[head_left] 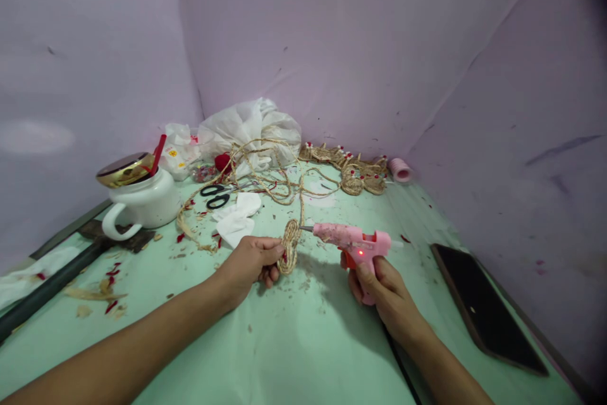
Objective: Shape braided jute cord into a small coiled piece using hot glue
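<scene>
My left hand [253, 265] pinches a small coiled piece of braided straw cord [290, 247], narrowed at its middle like a figure eight. A strand of the same cord [302, 193] runs from its top back to a loose tangle. Wrapped round the handle of a pink hot glue gun [353, 242], my right hand [379, 282] has fingers by the orange trigger. The gun's red light is lit. Its metal nozzle points left, at the upper right edge of the coil; whether it touches I cannot tell.
Finished-looking straw pieces with red and white dots [353, 174] lie by the back wall, near a pink spool [401, 170]. Black-handled scissors [215, 196], white paper [237, 218] and a plastic bag [251, 130] are behind. A white mug [149, 203] and hammer [61, 282] stand left, a phone [486, 307] right.
</scene>
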Motion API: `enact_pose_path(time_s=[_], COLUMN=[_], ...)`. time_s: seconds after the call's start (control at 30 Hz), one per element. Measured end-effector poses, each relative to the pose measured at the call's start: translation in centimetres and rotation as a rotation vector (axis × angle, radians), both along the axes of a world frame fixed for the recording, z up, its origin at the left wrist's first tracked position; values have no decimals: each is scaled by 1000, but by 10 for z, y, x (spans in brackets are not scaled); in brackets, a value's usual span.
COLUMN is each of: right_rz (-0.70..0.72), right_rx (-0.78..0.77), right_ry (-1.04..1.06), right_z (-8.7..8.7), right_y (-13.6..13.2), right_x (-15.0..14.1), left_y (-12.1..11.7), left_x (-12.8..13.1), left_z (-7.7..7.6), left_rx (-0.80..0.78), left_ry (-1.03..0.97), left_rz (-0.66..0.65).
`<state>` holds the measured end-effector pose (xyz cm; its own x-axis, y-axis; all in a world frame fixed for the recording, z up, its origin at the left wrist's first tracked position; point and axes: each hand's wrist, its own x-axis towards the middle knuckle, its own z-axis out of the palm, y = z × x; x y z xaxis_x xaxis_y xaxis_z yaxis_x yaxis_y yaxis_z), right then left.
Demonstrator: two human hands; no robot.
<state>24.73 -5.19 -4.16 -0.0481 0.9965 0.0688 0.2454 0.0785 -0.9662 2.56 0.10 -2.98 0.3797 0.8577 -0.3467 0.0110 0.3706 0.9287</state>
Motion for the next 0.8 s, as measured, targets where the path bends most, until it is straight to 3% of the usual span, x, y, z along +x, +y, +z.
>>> enact_pose_path(time_s=[0.8], right_rz=[2], right_rx=[13], right_ry=[82], right_z=[-4], right_y=[1], right_x=[1], left_y=[1], left_x=[-1], left_z=[-3], left_rx=[-1], left_ry=[-15], left_rz=[-5])
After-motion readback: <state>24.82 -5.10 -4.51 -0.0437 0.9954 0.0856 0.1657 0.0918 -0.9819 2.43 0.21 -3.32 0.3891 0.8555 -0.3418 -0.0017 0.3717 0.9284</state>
